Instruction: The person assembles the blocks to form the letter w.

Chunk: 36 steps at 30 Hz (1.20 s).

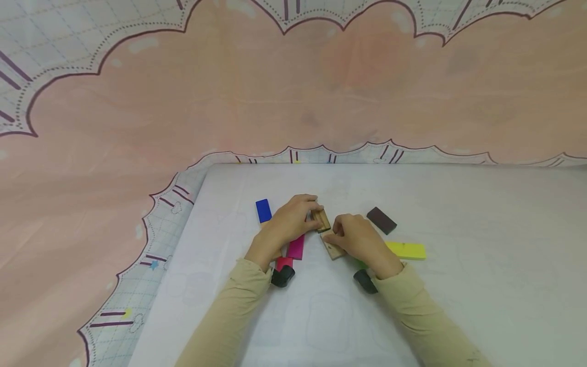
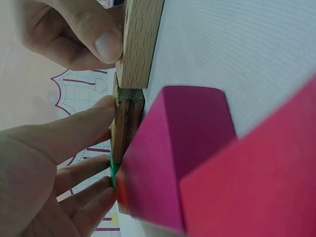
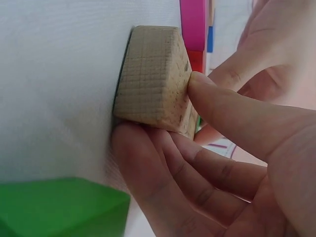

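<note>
My left hand [image 1: 293, 216] holds a brown wooden block [image 1: 323, 220], thumb on the near side and fingers on the far side. A dark streaked end of this block [image 2: 129, 113] shows in the left wrist view. Just nearer and to the right, my right hand [image 1: 362, 237] pinches a pale wooden block [image 1: 333, 248] lying on the table. In the right wrist view, the thumb rests on top of this pale block [image 3: 145, 74] and the fingers lie along its side. End to end, the two wooden blocks stand very close; whether they touch I cannot tell.
Beside my left hand lie a blue block [image 1: 263, 210], a magenta block [image 1: 296, 248] and a red block [image 1: 284, 263]. To the right are a dark brown block [image 1: 381, 220], a yellow block [image 1: 408, 250] and a partly hidden green block [image 3: 64, 207]. All lie on the white tabletop [image 1: 481, 229].
</note>
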Available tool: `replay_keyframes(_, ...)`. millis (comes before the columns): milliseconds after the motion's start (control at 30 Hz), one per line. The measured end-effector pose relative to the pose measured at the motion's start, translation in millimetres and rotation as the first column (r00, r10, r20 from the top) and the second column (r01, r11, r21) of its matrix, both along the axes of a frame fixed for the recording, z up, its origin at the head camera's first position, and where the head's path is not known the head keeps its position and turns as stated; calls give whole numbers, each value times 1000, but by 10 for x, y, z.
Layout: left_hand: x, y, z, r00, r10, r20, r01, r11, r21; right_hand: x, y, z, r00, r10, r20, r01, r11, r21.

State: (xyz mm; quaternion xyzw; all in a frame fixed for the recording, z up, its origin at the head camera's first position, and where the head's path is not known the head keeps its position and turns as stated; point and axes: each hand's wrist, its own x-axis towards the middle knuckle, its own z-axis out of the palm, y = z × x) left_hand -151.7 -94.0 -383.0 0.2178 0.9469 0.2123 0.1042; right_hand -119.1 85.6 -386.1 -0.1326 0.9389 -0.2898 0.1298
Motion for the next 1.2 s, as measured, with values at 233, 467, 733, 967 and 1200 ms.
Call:
replay_keyframes(233, -3, 1, -4, 1000, -4, -6, 4, 1000, 3, -7, -23, -20, 1000, -9, -8, 9, 1000, -12)
replay_keyframes(467, -9, 6, -7, 1000, -1, -8, 1, 1000, 5, -32, -45, -24, 999, -34, -7, 34, 999, 3)
replay_keyframes(733, -27, 5, -5, 1000, 1, -6, -1, 1000, 7, -32, -47, -6, 999, -52, -3, 52, 999, 2)
replay_keyframes(967, -30, 7, 10, 1000, 4, -1, -4, 1000, -1, -25, -54, 3, 998, -58, -27, 58, 998, 4)
replay_keyframes(1200, -35, 5, 13, 1000, 9, 4, -9, 1000, -3, -48, -79, 6, 997, -68, -21, 68, 998, -2)
